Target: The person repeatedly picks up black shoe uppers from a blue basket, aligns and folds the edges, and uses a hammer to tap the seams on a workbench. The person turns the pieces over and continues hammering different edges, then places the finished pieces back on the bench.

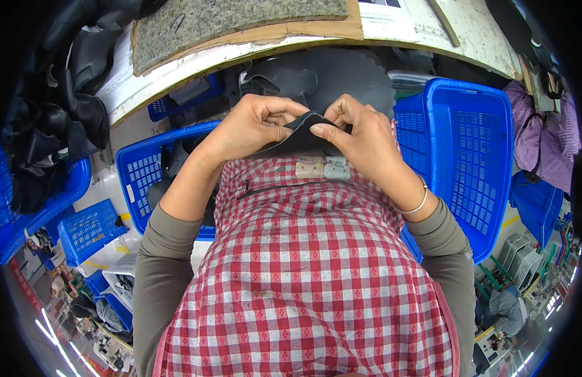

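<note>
A black leather-like piece [303,135] with a pale line along its raised edge is held up between my two hands, just above the red-and-white checked apron [291,270]. My left hand [253,129] pinches it at one side, thumb in front and fingers curled behind. At the other side my right hand [366,138] grips the same piece close to the raised edge, its thumb pressed against the near face. Its lower part hangs toward the apron's top. Beyond my fingers lies a larger dark sheet [347,72], partly hidden below the table edge.
A worktable [479,41] with a speckled grey board [222,28] spans the far side. Blue crates stand at my left [131,179] and right [476,160]. Black leather-like pieces [87,119] are heaped far left. Purple checked cloth [542,132] hangs at the right.
</note>
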Motion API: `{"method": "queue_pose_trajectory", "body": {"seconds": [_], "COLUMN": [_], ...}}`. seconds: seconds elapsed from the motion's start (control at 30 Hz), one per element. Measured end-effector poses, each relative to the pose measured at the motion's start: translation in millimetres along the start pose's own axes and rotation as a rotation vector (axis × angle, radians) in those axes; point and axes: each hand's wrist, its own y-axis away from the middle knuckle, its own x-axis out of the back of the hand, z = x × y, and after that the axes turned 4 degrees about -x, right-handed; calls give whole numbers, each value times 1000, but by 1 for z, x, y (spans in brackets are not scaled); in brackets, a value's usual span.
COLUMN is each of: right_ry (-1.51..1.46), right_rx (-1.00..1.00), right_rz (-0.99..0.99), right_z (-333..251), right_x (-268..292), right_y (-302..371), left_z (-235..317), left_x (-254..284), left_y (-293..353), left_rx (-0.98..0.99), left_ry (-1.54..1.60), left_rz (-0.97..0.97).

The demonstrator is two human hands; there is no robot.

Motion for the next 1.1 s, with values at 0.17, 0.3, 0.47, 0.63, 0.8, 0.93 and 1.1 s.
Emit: {"method": "queue_pose_trajectory", "body": {"seconds": [0.17, 0.3, 0.47, 0.63, 0.8, 0.93, 1.1], "right_ry": [-4, 5, -38, -93, -382, -626, -2], "right_rx": [-87, -118, -152, -157, -367, -537, 317], "right_rz": [-57, -87, -120, -118, -328, -201, -283], "right_z": [-3, -3, 0, 8, 15, 18, -9], "right_x": [1, 2, 3, -1, 5, 31, 19], "right_y": [-1, -3, -10, -11, -21, -44, -48], "left_z": [1, -2, -2, 2, -17, -18, 55], "left_x": [2, 4, 8, 14, 7, -7, -10], "left_y": [-2, -3, -5, -11, -14, -14, -5], "left_rx": [-36, -31, 17, -14, -80, -38, -234], "left_ry": [-59, -21, 45, 4, -50, -128, -391], "left_rz": [-13, -4, -16, -81, -8, 189, 171]}}
